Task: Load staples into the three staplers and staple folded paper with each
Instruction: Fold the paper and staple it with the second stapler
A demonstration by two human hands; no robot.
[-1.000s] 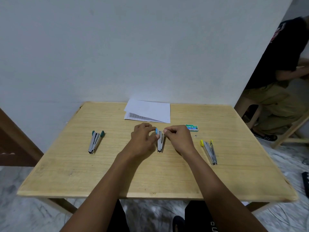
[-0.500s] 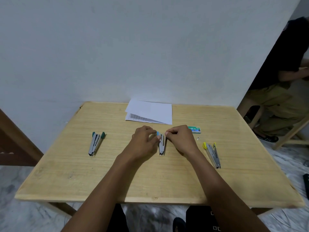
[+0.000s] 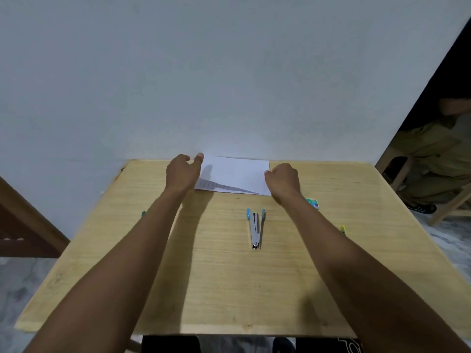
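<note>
White paper sheets point(image 3: 237, 174) lie at the table's far edge by the wall. My left hand point(image 3: 183, 172) is at their left corner, thumb and fingers apart. My right hand point(image 3: 283, 180) is curled at their right edge, its thumb on the paper. The blue stapler point(image 3: 256, 228) lies swung open in a V on the middle of the table, with no hand on it. Only a green tip of the left stapler point(image 3: 143, 214) shows beside my left forearm, and a yellow tip of the right stapler point(image 3: 343, 229) beside my right forearm.
A green staple box point(image 3: 313, 202) sits just right of my right wrist. The wooden table point(image 3: 229, 289) stands against a white wall. A person point(image 3: 438, 159) sits on a wooden seat at the far right, beyond the table.
Both hands let go of the blue stapler and reached forward to the paper at the far edge. The stapler stays open on the table. The view has tilted upward.
</note>
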